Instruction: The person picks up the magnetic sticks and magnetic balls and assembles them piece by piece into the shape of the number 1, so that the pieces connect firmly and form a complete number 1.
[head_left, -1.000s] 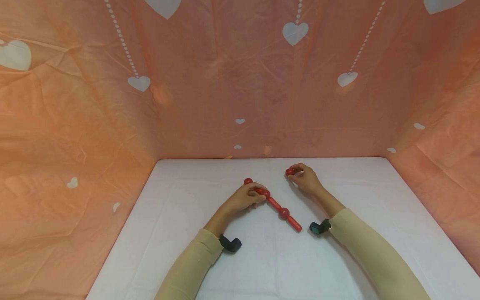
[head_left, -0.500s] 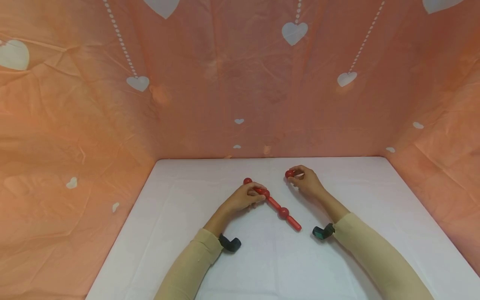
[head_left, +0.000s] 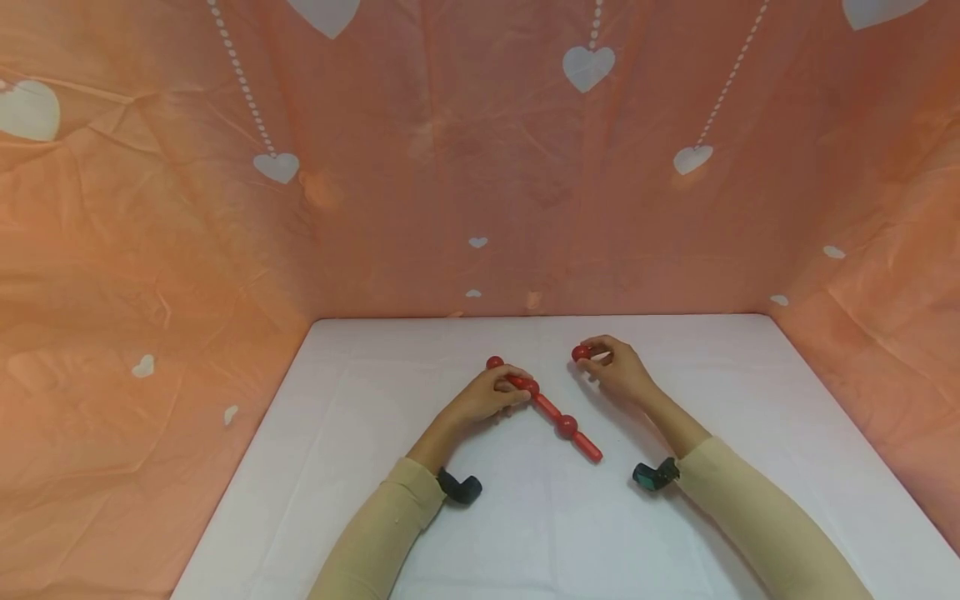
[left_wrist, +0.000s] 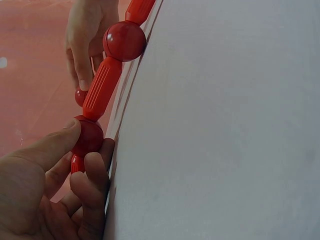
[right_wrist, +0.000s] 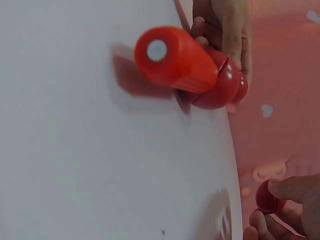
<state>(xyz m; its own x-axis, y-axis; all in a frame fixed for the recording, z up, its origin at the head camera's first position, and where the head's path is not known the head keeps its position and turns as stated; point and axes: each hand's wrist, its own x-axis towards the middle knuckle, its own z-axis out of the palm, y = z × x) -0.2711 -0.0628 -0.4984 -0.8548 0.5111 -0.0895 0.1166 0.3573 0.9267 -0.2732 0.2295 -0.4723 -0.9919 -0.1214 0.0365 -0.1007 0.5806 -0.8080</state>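
My left hand (head_left: 483, 396) pinches a red ball that belongs to a chain of red rods and balls (head_left: 567, 426) slanting across the white table. In the left wrist view, thumb and fingers close around that ball (left_wrist: 89, 136), with a ribbed rod (left_wrist: 103, 87) and another ball beyond it. A silvery disc (right_wrist: 157, 50) caps the chain's near rod end in the right wrist view. Beyond the chain's right side, my right hand (head_left: 618, 367) holds a separate red ball (head_left: 581, 353) between thumb and fingers, apart from the chain. Its underside is hidden.
A white cloth-covered table (head_left: 360, 533) lies beneath both hands. Orange-pink sheets with white hearts (head_left: 588, 68) hang at the back and sides. A dark wrist camera (head_left: 459, 487) juts from the left cuff, another (head_left: 656, 475) from the right.
My right hand, with its red ball, has drawn back slightly toward me and to the right. The left hand and the chain stay put.
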